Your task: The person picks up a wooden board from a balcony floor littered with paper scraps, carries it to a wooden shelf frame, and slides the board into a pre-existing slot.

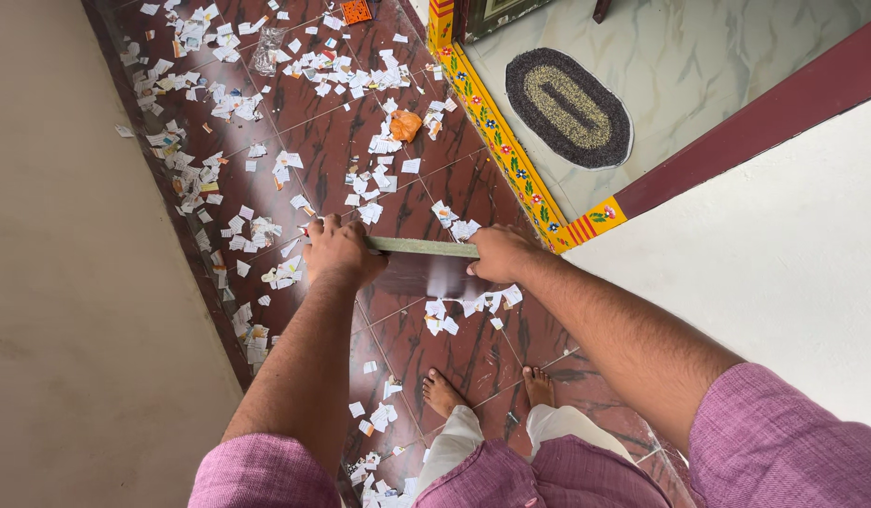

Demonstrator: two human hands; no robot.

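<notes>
Gripping a flat green board at its two ends, both hands hold it level above the floor in the head view. The left hand has its fingers closed over the left end; the right hand has its fingers wrapped over the right end. Only the board's thin upper edge shows, with its face dropping away in shadow, so it appears to be held on edge, broad face upright. A grip at each end keeps a long, thin panel from twisting. Torn paper scraps lie scattered over the dark red tiles, densest along the plain wall on the left. An orange crumpled piece sits among them. An oval mat lies beyond a painted yellow threshold. Bare feet stand below the board.
</notes>
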